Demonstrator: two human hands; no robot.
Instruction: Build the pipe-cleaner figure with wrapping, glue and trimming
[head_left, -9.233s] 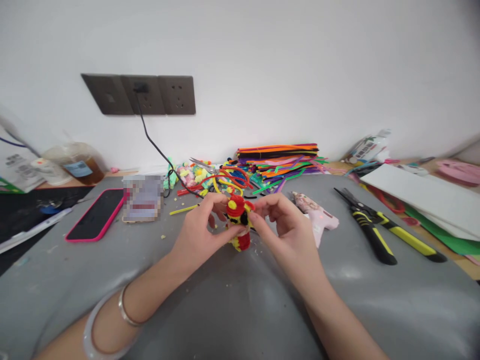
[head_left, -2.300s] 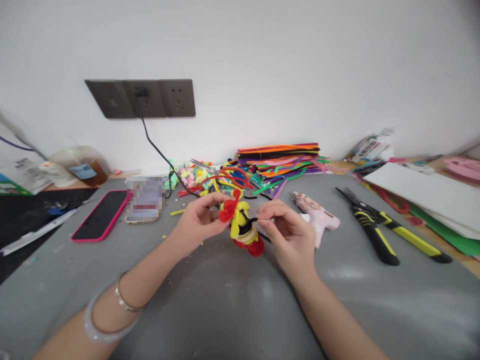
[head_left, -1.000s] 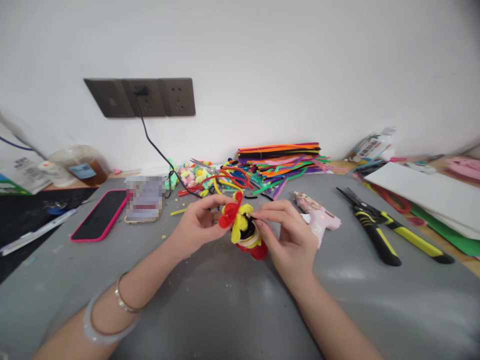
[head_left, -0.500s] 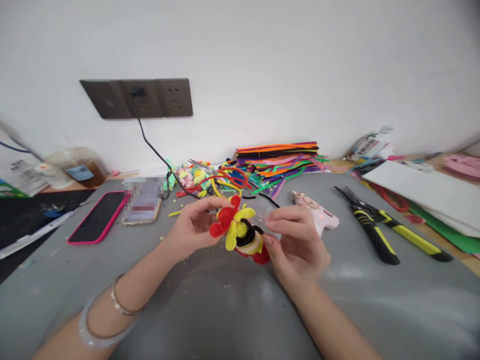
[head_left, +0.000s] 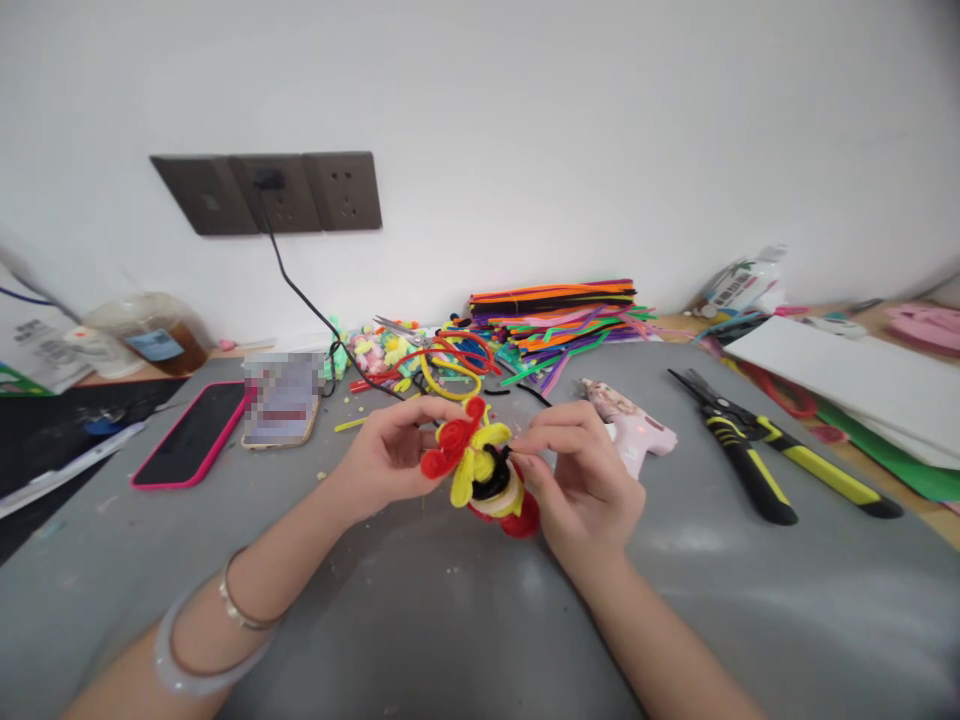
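Observation:
A small pipe-cleaner figure [head_left: 484, 478] in red, yellow and black is held just above the grey mat [head_left: 450, 620]. My left hand [head_left: 382, 455] is closed on its red looped top from the left. My right hand [head_left: 585, 480] pinches a thin black strand at the figure's middle, with the other fingers curled under its red base. A bangle and a thin bracelet sit on my left wrist.
A pink glue gun [head_left: 634, 430] lies right of my hands, then yellow-handled pliers [head_left: 750, 450]. Behind are a pipe-cleaner stack [head_left: 555, 310], loose pieces and scissors [head_left: 401, 330]. A pink-cased phone [head_left: 191, 432] and second phone [head_left: 281, 400] lie left. White sheets [head_left: 847, 375] sit right.
Over the frames the figure was turned from upright to tilted, its red top leaning left. My right hand shifted from the head to pinching the black strand at the middle.

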